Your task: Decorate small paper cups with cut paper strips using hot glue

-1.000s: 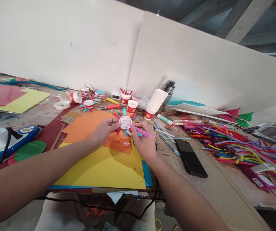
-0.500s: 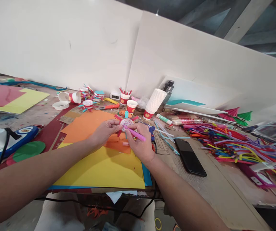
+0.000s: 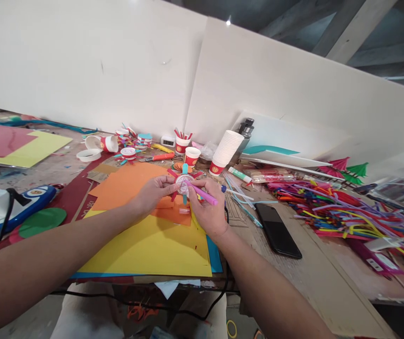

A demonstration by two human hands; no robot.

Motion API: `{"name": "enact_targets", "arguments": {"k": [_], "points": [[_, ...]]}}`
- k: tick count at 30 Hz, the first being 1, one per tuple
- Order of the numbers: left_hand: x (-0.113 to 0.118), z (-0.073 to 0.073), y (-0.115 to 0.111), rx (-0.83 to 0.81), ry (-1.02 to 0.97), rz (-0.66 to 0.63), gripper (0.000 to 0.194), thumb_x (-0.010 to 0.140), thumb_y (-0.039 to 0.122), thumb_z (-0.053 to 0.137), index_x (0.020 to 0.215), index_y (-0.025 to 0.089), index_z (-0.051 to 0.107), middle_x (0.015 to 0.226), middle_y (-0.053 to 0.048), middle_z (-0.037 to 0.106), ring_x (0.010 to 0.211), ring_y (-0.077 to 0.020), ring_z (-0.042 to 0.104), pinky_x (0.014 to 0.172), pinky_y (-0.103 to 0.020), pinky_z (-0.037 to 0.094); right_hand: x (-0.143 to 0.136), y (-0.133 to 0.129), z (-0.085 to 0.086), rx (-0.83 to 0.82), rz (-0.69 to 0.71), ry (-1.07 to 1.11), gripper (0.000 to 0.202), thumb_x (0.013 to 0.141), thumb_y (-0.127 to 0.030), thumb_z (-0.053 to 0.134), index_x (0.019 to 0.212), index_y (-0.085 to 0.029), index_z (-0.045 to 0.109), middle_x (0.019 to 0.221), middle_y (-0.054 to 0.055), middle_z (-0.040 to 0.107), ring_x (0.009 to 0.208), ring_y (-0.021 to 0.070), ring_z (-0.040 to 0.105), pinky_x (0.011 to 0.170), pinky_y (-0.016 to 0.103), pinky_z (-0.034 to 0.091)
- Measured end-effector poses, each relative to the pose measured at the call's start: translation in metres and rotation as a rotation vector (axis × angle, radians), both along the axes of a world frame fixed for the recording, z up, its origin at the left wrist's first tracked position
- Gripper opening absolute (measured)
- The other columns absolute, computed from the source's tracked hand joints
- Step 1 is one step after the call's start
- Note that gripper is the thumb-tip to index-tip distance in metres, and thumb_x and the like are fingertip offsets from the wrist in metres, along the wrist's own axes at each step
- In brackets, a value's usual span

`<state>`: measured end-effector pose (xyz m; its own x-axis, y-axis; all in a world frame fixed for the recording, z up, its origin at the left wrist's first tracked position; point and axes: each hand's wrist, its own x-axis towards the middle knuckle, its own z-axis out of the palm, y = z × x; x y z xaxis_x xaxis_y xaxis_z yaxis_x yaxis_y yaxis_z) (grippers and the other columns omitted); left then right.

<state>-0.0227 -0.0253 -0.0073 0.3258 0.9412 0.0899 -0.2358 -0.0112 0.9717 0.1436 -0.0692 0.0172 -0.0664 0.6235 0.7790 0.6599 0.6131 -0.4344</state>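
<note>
Between the thumb and fingers of my left hand [image 3: 160,190] is a small round paper-cup turtle [image 3: 181,182], its white disc marked with purple lines. Red and blue paper strips stick out around the disc. My right hand [image 3: 207,207] grips a purple marker pen [image 3: 203,194], its tip at the disc. Beneath both hands lie orange paper [image 3: 122,183] and a yellow sheet [image 3: 145,249]. A pink pen cap [image 3: 184,211] rests on the orange paper.
Stacked paper cups [image 3: 226,153], a utility knife [image 3: 157,157] and similar finished pieces [image 3: 128,153] stand at the back. To the right are a phone [image 3: 277,230], a glue stick [image 3: 240,174] and a heap of pipe cleaners [image 3: 346,212]. A power strip [image 3: 18,205] sits at left.
The marker in my right hand has shifted slightly right across the disc, and more purple lines show. My left hand keeps its hold.
</note>
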Motion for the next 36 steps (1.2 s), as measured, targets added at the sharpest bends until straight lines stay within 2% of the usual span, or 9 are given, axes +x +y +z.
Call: {"name": "enact_targets", "arguments": {"k": [11,17,20,24,28,32,36], "points": [[0.000,0.000,-0.001,-0.033,-0.047,0.005,0.032,0.068,0.040,0.081,0.083,0.015,0.070,0.079,-0.004,0.069,0.065,-0.0124,0.055,0.065,-0.027,0.042,0.002,0.001,0.001,-0.041,-0.056,0.007,0.009,0.089,-0.028,0.059,0.089,-0.021,0.064,0.085,0.004,0.070,0.083,0.0190,0.064,0.080,0.037,0.045],[-0.002,0.002,0.003,-0.084,-0.129,0.006,0.032,0.067,0.039,0.082,0.080,0.013,0.070,0.076,-0.003,0.067,0.064,-0.0108,0.054,0.064,-0.026,0.041,0.004,0.004,0.002,-0.031,-0.021,0.078,0.008,0.091,-0.027,0.057,0.089,-0.021,0.062,0.084,0.003,0.068,0.081,0.0178,0.063,0.077,0.035,0.046],[-0.006,0.002,0.008,-0.107,-0.179,0.044,0.031,0.067,0.038,0.083,0.081,0.013,0.071,0.077,-0.004,0.067,0.062,-0.0097,0.053,0.062,-0.025,0.040,0.009,0.008,0.003,-0.026,0.016,0.097,0.009,0.091,-0.026,0.056,0.093,-0.021,0.063,0.089,0.003,0.069,0.084,0.0175,0.063,0.078,0.033,0.047],[-0.013,0.001,0.016,-0.145,-0.221,0.111,0.033,0.067,0.037,0.083,0.088,0.014,0.073,0.083,-0.005,0.069,0.069,-0.0114,0.058,0.066,-0.026,0.042,0.017,0.018,0.000,-0.066,0.018,0.089,0.011,0.091,-0.022,0.054,0.095,-0.021,0.064,0.095,0.004,0.070,0.089,0.0188,0.063,0.080,0.034,0.048],[-0.020,0.000,0.025,-0.135,-0.247,0.155,0.034,0.066,0.037,0.084,0.091,0.016,0.073,0.085,-0.004,0.069,0.072,-0.0108,0.059,0.070,-0.025,0.044,0.020,0.026,-0.009,-0.142,0.031,0.022,0.015,0.087,-0.019,0.055,0.098,-0.022,0.064,0.101,0.006,0.071,0.095,0.0213,0.063,0.088,0.038,0.048],[-0.027,-0.002,0.033,-0.127,-0.244,0.214,0.034,0.066,0.038,0.083,0.089,0.017,0.072,0.085,-0.004,0.069,0.072,-0.0111,0.059,0.067,-0.024,0.045,0.015,0.024,-0.016,-0.224,0.015,-0.138,0.030,0.082,-0.025,0.063,0.112,-0.021,0.063,0.115,0.011,0.067,0.109,0.0266,0.058,0.096,0.046,0.043],[-0.030,-0.003,0.038,-0.130,-0.242,0.254,0.034,0.063,0.037,0.085,0.087,0.016,0.072,0.084,-0.004,0.070,0.069,-0.0103,0.058,0.064,-0.023,0.046,0.002,0.015,-0.019,-0.326,0.025,-0.308,0.038,0.083,-0.029,0.065,0.120,-0.020,0.061,0.114,0.012,0.065,0.110,0.0292,0.055,0.094,0.047,0.040]]}}
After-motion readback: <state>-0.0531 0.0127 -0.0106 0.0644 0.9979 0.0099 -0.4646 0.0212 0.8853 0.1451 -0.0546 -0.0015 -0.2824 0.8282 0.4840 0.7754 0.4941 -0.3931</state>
